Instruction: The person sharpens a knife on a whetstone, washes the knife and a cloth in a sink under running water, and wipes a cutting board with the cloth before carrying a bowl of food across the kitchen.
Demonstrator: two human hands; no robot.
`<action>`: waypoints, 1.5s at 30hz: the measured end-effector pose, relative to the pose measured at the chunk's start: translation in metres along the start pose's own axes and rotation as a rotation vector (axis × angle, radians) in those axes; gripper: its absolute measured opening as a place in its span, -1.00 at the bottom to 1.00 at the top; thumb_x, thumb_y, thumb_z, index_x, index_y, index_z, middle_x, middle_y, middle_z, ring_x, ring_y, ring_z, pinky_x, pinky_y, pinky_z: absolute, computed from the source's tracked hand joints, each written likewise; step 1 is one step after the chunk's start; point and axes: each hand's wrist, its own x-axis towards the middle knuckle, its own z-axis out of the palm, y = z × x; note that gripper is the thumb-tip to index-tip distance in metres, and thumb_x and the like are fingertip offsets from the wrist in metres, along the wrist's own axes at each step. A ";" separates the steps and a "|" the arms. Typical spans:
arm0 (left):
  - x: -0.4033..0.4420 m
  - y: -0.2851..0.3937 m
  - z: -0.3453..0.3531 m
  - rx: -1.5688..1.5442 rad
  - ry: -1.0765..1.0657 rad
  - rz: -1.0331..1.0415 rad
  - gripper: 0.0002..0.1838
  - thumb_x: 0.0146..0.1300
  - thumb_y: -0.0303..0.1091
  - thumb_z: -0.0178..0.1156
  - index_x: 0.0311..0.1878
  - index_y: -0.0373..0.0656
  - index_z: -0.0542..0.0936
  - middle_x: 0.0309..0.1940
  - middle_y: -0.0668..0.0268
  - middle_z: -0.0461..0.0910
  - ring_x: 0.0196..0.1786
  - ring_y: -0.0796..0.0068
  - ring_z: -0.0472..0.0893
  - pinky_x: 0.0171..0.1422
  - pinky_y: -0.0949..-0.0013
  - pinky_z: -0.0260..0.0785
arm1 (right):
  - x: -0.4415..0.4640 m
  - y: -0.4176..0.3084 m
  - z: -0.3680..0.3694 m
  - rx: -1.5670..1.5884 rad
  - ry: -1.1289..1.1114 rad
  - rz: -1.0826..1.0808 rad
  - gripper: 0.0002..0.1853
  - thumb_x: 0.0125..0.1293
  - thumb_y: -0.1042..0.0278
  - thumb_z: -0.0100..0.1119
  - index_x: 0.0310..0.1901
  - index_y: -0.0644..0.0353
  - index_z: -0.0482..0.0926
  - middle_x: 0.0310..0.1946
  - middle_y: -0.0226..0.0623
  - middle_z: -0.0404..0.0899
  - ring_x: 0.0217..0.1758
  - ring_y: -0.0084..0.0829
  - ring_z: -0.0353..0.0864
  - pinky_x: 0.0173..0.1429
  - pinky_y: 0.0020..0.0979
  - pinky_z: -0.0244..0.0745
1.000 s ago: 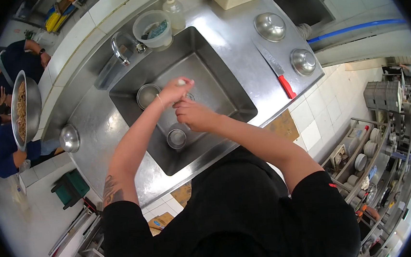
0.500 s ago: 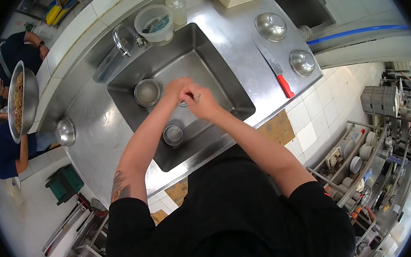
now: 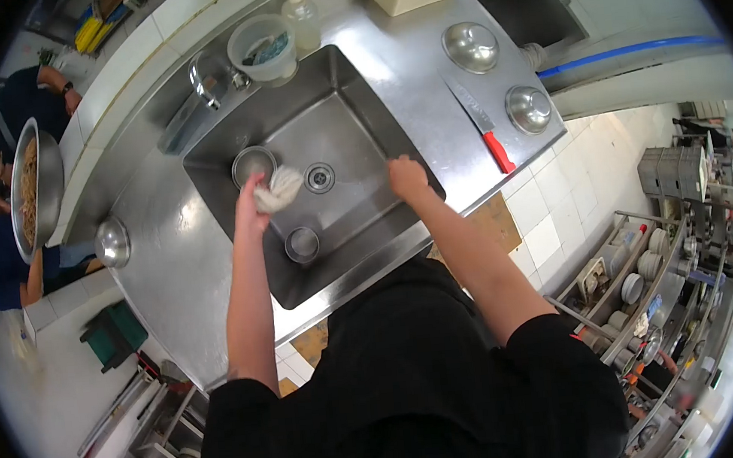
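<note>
Cloth (image 3: 283,190) in left hand (image 3: 250,209), pinching it over sink (image 3: 358,126), probably catching drips, holding right hand (image 3: 408,177) curled, contents unclear.

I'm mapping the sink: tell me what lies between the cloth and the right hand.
In the head view, the drain lies between the cloth and the right hand, with bare sink floor around it.

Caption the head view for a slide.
Left hand holding a pale cloth over a metal sink, right hand curled near its edge, a red-handled knife on the counter.
</note>
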 end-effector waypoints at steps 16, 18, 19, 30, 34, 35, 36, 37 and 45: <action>-0.059 -0.105 -0.013 0.461 0.058 0.069 -0.73 0.38 -0.20 0.36 0.02 -0.12 0.62 -0.33 0.42 0.59 -0.25 0.57 0.59 -0.17 0.42 0.46 | -0.081 0.131 -0.171 -0.062 0.601 0.347 -0.66 0.24 0.37 0.32 0.05 0.21 0.59 -0.13 -0.12 0.67 -0.02 -0.08 0.66 0.01 -0.11 0.56; -0.063 -0.098 0.006 0.571 0.002 0.151 -0.72 0.39 -0.20 0.36 0.02 -0.14 0.63 -0.31 0.41 0.60 -0.25 0.58 0.59 -0.16 0.42 0.46 | -0.084 0.149 -0.165 -0.167 0.425 0.302 -0.41 0.15 0.42 0.36 0.24 0.27 0.42 -0.03 -0.04 0.61 0.08 0.01 0.60 0.15 -0.05 0.53; -0.067 -0.094 0.017 0.673 -0.037 0.225 -0.72 0.39 -0.21 0.36 0.02 -0.16 0.64 -0.30 0.41 0.61 -0.24 0.59 0.58 -0.15 0.43 0.45 | -0.082 0.158 -0.158 -0.163 0.452 0.307 -0.41 0.15 0.42 0.36 0.24 0.27 0.42 -0.03 -0.04 0.61 0.08 0.01 0.60 0.15 -0.05 0.53; -0.089 -0.068 0.077 0.162 -0.130 0.214 -0.56 0.39 -0.05 0.24 0.15 -0.16 0.56 0.06 0.26 0.61 0.14 0.24 0.64 0.18 0.16 0.56 | -0.229 0.187 -0.148 0.114 0.550 0.316 -0.74 0.26 0.47 0.18 -0.02 0.24 0.55 -0.04 0.08 0.52 0.03 0.14 0.54 0.10 -0.02 0.54; -0.126 -0.098 0.167 0.048 -0.257 0.199 -0.60 0.48 -0.02 0.07 0.09 -0.16 0.54 0.12 0.23 0.60 0.22 0.20 0.62 0.29 0.11 0.52 | -0.415 0.214 -0.137 0.268 0.733 0.473 -0.71 0.44 0.14 0.17 0.01 0.18 0.51 -0.11 -0.04 0.55 -0.04 0.01 0.59 -0.01 -0.07 0.53; -0.134 -0.112 0.196 0.053 -0.342 0.186 -0.60 0.48 -0.03 0.08 0.10 -0.17 0.53 0.11 0.24 0.61 0.22 0.20 0.62 0.28 0.12 0.51 | -0.461 0.223 -0.121 0.342 0.766 0.629 -0.70 0.46 0.10 0.15 0.00 0.17 0.52 -0.15 -0.04 0.59 -0.08 0.03 0.62 -0.04 -0.04 0.53; -0.139 -0.125 0.225 0.055 -0.427 0.174 -0.60 0.48 -0.05 0.08 0.11 -0.18 0.52 0.10 0.24 0.61 0.22 0.21 0.62 0.28 0.12 0.51 | -0.506 0.234 -0.098 0.421 0.801 0.780 -0.68 0.48 0.05 0.13 -0.02 0.15 0.53 -0.19 -0.04 0.63 -0.12 0.05 0.64 -0.06 -0.02 0.53; -0.140 -0.142 0.257 0.081 -0.469 0.144 -0.60 0.48 -0.05 0.08 0.11 -0.18 0.52 0.10 0.24 0.61 0.22 0.21 0.62 0.28 0.12 0.51 | -0.552 0.246 -0.073 0.449 0.748 0.936 -0.65 0.50 -0.01 0.08 -0.03 0.14 0.55 -0.22 0.01 0.65 -0.14 0.09 0.65 -0.07 0.01 0.53; -0.246 -0.337 0.554 0.777 -0.989 0.338 -0.65 0.49 -0.14 0.20 0.13 -0.22 0.57 -0.29 0.40 0.54 -0.18 0.55 0.55 0.05 0.41 0.44 | -0.838 0.196 0.198 0.850 0.236 2.095 -0.62 0.37 0.30 0.01 0.08 0.22 0.71 0.19 0.00 0.64 0.28 -0.02 0.63 0.27 -0.07 0.56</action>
